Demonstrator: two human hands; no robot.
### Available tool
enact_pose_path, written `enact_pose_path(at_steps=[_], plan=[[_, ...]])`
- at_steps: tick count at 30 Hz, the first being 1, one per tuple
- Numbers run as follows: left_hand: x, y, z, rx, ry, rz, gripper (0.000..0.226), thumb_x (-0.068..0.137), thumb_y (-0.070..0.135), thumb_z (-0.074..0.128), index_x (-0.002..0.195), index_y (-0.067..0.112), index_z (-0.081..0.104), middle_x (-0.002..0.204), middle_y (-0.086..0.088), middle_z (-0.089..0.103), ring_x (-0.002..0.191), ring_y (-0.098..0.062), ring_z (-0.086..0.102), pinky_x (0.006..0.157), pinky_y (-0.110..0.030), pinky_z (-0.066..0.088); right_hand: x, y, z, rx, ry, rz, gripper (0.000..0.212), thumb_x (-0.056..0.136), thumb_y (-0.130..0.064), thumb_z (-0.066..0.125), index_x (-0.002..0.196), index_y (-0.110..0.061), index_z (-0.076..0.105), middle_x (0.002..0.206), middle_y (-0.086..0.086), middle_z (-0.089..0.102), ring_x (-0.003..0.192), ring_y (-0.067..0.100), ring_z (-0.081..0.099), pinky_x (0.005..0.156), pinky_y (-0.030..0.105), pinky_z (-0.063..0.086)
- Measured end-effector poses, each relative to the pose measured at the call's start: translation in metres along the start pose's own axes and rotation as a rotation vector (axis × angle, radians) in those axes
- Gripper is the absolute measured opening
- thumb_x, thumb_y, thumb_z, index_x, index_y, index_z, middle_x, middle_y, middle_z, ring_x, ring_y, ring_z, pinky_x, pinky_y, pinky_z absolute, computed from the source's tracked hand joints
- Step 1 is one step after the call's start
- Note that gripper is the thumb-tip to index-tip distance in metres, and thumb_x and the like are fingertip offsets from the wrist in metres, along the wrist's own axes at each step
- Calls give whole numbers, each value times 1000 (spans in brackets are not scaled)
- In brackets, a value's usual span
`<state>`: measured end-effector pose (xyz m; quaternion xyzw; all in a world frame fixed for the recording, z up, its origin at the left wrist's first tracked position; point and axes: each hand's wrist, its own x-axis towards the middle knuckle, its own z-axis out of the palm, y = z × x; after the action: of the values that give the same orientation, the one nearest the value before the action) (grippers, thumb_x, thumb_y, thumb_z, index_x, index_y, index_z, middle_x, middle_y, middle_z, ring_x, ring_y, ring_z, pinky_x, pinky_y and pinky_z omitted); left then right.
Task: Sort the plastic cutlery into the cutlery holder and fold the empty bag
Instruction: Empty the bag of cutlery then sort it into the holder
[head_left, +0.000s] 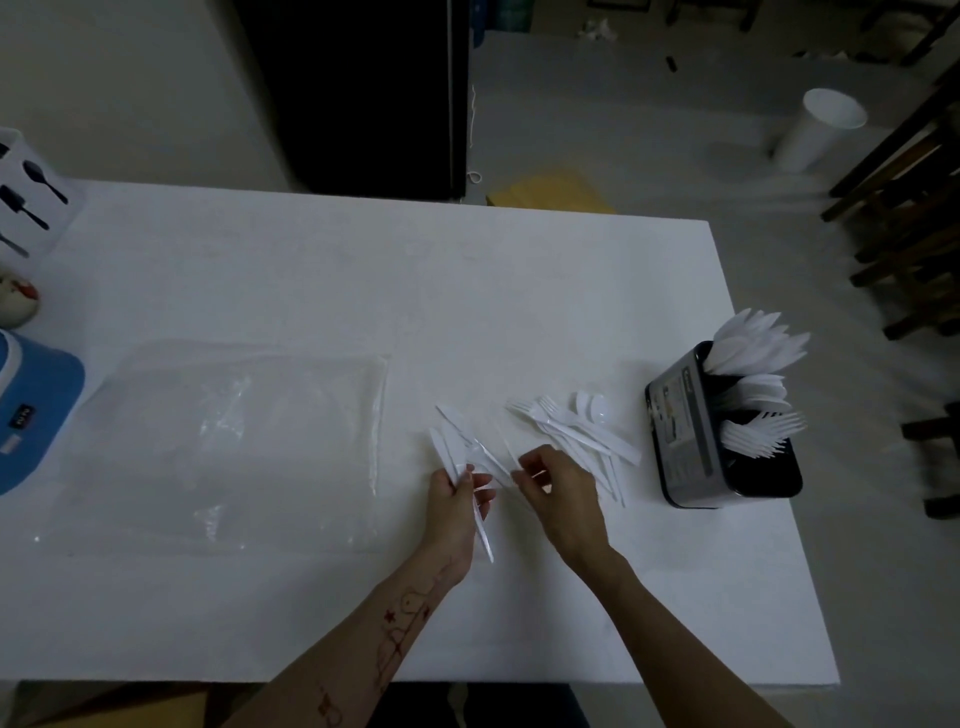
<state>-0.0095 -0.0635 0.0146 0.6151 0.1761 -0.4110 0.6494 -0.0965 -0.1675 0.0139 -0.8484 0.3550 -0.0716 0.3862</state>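
On the left part of the white table (311, 270) the clear plastic bag (234, 447) lies flat and looks empty. To its right, the left hand (457, 499) has a closed grip on a small bundle of white plastic knives (457, 447); their blades fan out beyond the fingers and one handle sticks out toward the near table edge. Just beside it, the right hand (561, 488) has its fingers curled and pinches one thin white piece, which I cannot identify. Next comes a loose pile of forks and spoons (576, 426) on the table. Near the right edge stands the black cutlery holder (691, 436), with knives, spoons and forks in separate compartments.
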Motion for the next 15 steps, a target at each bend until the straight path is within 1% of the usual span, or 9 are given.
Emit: enact_pose_path(at_steps=[3,5,6,8,10,11,13,15], plan=[[-1,0,0,-58,-32,-18,22,101,19,42,116,4,48,104,-13,65,89,-23,65,77,-29,52,-1,-8,3,116,-63,2,9,88,-27,71,93,-21,67,82,-13,67,75,4,64,60,14,51],[0,1,0,-144,-58,-39,28,101,26,43,115,3,50,108,-17,66,91,-27,65,78,-34,53,-2,-7,7,123,-120,-28,7,86,-26,74,89,-20,70,80,-14,68,73,4,64,61,15,52],[1,2,-1,-158,-71,-40,30,100,28,45,114,2,51,107,-17,67,92,-28,66,80,-37,54,-2,-7,8,120,-149,-42,8,85,-26,75,88,-20,71,80,-14,68,73,4,64,65,16,52],[3,2,-3,-100,-72,-17,28,99,26,47,114,2,52,104,-14,68,97,-30,66,87,-43,53,-1,-4,9,112,-188,-53,10,84,-31,75,88,-22,74,80,-13,70,73,4,64,68,20,53],[3,1,-5,-38,-30,27,21,100,18,46,113,4,53,96,-10,67,97,-31,64,94,-47,49,2,-1,10,77,-140,-26,10,87,-34,71,88,-25,75,82,-12,70,74,5,63,68,22,53],[3,2,-6,-27,3,42,18,100,15,44,111,4,52,92,-9,65,94,-29,64,92,-46,49,4,2,11,41,-84,16,10,89,-32,68,89,-24,74,84,-11,69,75,5,63,70,23,54],[1,5,-7,-44,56,44,15,101,15,43,109,5,50,87,-7,63,84,-24,63,83,-40,51,10,6,11,-58,8,125,9,91,-31,65,92,-23,69,89,-8,67,79,9,63,73,30,56],[0,5,-9,-63,86,37,15,101,16,41,107,4,49,84,-7,61,75,-20,60,72,-32,52,13,8,12,-174,-20,170,12,90,-32,66,94,-21,65,93,-6,63,82,14,62,74,34,55]])
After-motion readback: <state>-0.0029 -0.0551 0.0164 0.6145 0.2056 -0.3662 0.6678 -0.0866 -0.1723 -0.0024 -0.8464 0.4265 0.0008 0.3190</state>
